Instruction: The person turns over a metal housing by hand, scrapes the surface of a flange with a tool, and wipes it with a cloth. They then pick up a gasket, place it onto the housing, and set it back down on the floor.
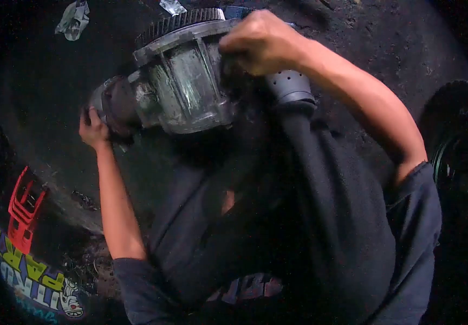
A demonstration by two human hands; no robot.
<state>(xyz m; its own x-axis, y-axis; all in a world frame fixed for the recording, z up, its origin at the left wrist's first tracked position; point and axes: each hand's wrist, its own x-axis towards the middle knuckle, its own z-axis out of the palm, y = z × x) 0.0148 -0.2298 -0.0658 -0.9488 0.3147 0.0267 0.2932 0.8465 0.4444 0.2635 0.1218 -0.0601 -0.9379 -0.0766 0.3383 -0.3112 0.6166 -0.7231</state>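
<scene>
A worn, ribbed cast-metal gear housing (182, 84) lies on the dark floor in front of me, with a toothed ring gear (182, 24) along its far side. My left hand (94, 129) grips the rounded dark end at the housing's left, fingers curled against it. At the housing's upper right edge, my right hand (258, 46) is closed in a fist, slightly blurred. Whatever sits inside that fist is hidden from this angle. The housing's right side, under the right hand, falls in deep shadow.
My foot in a grey perforated clog (290, 86) is close to the housing's right. A crumpled clear plastic piece (73, 20) lies at the upper left. Down the left side are a red plastic part (24, 211) and a colourful lettered sign (31, 273).
</scene>
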